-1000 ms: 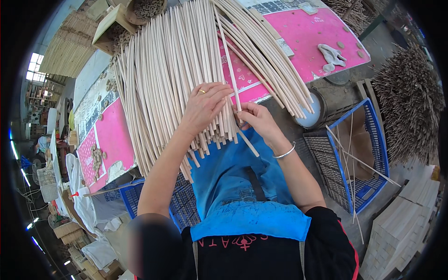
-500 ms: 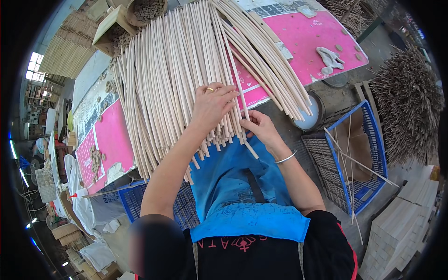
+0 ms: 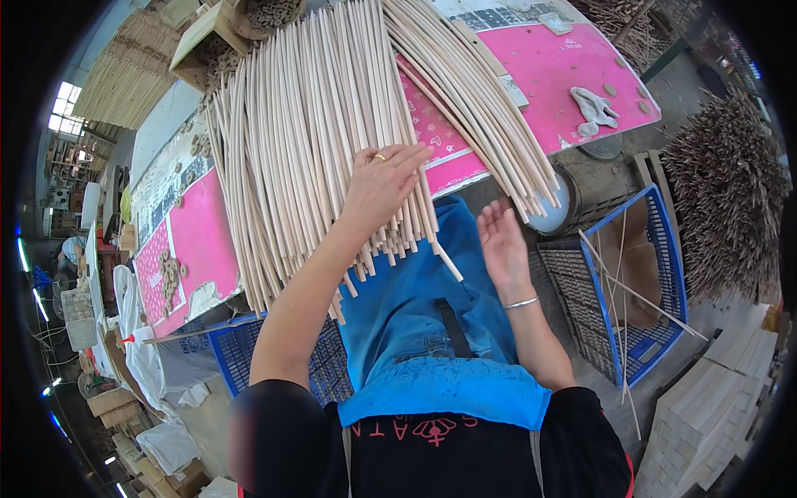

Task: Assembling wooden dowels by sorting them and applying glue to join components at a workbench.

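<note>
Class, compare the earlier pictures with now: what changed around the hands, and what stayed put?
The right hand has let go of its stick and moved right, palm open. That stick now lies along the large pile's right edge. The left hand, slightly further right, still rests on the pile. The smaller pile of sticks stayed put.

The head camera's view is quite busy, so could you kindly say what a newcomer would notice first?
Probably the broad spread of pale wooden dowels at upper centre, on the pink-topped table, with the person's left hand on them. The bright blue apron just below would likely come next, then the blue plastic crate at right.
</note>
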